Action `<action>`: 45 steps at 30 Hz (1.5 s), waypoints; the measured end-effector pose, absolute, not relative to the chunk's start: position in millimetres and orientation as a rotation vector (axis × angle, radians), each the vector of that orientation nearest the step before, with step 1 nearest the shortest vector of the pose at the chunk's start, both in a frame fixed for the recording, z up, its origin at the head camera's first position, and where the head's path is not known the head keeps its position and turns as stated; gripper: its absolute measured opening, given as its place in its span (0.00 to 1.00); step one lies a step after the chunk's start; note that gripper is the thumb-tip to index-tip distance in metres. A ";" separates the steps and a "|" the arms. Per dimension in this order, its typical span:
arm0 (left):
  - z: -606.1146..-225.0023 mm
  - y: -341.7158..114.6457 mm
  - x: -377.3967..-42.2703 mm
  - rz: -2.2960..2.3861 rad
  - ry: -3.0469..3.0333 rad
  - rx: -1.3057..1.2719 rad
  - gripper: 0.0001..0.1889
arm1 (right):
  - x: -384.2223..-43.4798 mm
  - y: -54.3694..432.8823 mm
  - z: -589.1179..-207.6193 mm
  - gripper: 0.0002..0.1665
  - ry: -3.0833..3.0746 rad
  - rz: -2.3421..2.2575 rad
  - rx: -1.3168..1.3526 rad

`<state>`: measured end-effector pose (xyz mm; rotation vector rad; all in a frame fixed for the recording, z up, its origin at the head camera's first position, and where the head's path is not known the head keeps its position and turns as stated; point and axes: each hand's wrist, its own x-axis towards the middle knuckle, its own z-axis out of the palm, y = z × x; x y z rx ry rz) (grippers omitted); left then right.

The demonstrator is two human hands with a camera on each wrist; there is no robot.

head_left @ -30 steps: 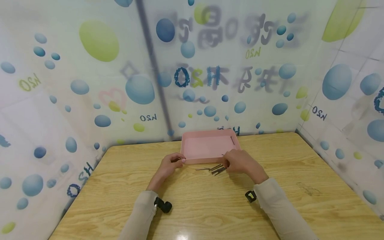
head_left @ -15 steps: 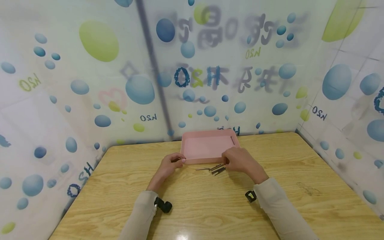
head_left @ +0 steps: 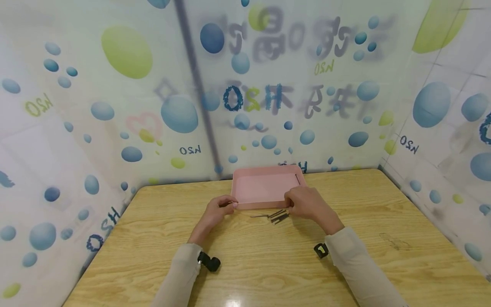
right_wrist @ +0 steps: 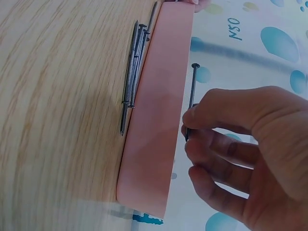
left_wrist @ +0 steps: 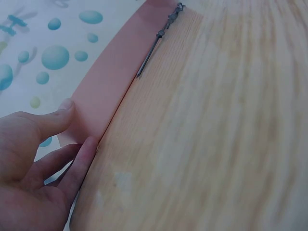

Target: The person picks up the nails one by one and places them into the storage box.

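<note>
My left hand holds the front left corner of a shallow pink tray; in the left wrist view its thumb is at the rim and its fingers lie against the wall. At the tray's front right, my right hand pinches a steel nail between thumb and forefinger. That nail stands head up beside the tray's rim in the right wrist view, its lower end hidden by the fingertips. Several loose nails lie in a small heap along the tray's front wall. Inside, another nail rests by the right wall.
The wooden table runs back to a curtain printed with blue and green dots. Faint marks show on the tabletop at the right. Black straps with small devices sit on both wrists.
My right hand has risen slightly by the tray's front wall, and the nail tip that showed past its fingers is now hidden in the head view. The left hand and tray stay put.
</note>
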<state>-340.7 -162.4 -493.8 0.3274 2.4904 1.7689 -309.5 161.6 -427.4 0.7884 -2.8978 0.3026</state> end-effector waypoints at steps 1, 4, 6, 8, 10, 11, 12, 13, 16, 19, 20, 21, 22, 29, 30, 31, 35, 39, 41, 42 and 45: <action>-493.7 -162.3 -340.8 1.769 2.492 0.327 0.10 | -309.5 161.7 -427.2 0.08 -2.892 0.303 0.786; -493.4 -162.1 -341.2 1.764 2.497 0.330 0.10 | -309.6 161.8 -426.9 0.09 -2.878 0.312 0.778; -493.1 -162.1 -341.2 1.762 2.502 0.336 0.10 | -310.1 161.9 -427.5 0.10 -2.868 0.314 0.773; -492.7 -162.3 -340.7 1.764 2.500 0.344 0.10 | -310.7 162.0 -428.4 0.11 -2.858 0.310 0.765; -492.8 -162.4 -340.8 1.767 2.497 0.349 0.10 | -311.2 162.0 -429.2 0.11 -2.848 0.303 0.752; -493.0 -162.5 -340.8 1.768 2.496 0.350 0.10 | -311.3 161.9 -429.5 0.11 -2.843 0.299 0.745; -493.2 -162.5 -340.8 1.771 2.493 0.351 0.10 | -311.5 161.9 -429.8 0.10 -2.839 0.295 0.737; -493.5 -162.6 -340.8 1.772 2.492 0.351 0.10 | -311.7 161.7 -430.1 0.10 -2.835 0.290 0.728; -494.4 -162.7 -341.0 1.772 2.493 0.346 0.10 | -312.0 161.3 -431.0 0.08 -2.818 0.272 0.705; -494.5 -162.8 -340.8 1.771 2.497 0.346 0.10 | -311.7 161.1 -431.2 0.08 -2.797 0.249 0.678; -494.6 -162.7 -340.9 1.770 2.498 0.344 0.10 | -311.4 161.2 -431.0 0.08 -2.789 0.244 0.670; -494.7 -162.7 -340.9 1.768 2.498 0.342 0.10 | -311.0 161.1 -430.6 0.09 -2.782 0.239 0.662; -494.8 -162.7 -341.0 1.767 2.499 0.339 0.10 | -310.6 161.0 -430.2 0.09 -2.775 0.235 0.654; -494.5 -162.3 -340.6 1.782 2.486 0.319 0.10 | -309.7 160.7 -429.4 0.09 -2.763 0.214 0.597; -494.4 -162.2 -340.4 1.785 2.484 0.319 0.10 | -309.9 160.9 -429.6 0.09 -2.764 0.212 0.589; -494.3 -162.2 -340.3 1.787 2.483 0.321 0.10 | -310.0 161.0 -430.0 0.09 -2.767 0.207 0.580; -494.2 -162.1 -340.2 1.789 2.483 0.323 0.10 | -310.5 162.4 -430.6 0.09 -2.764 0.201 0.555; -494.5 -162.0 -340.3 1.785 2.485 0.319 0.10 | -311.7 163.7 -432.1 0.10 -2.741 0.194 0.527; -494.6 -161.9 -340.4 1.784 2.486 0.316 0.10 | -312.6 164.2 -433.1 0.11 -2.726 0.196 0.514; -494.6 -161.9 -340.4 1.783 2.488 0.316 0.10 | -313.0 164.5 -433.7 0.11 -2.717 0.198 0.510; -494.5 -161.9 -340.3 1.781 2.490 0.318 0.10 | -313.8 165.5 -435.0 0.11 -2.694 0.208 0.502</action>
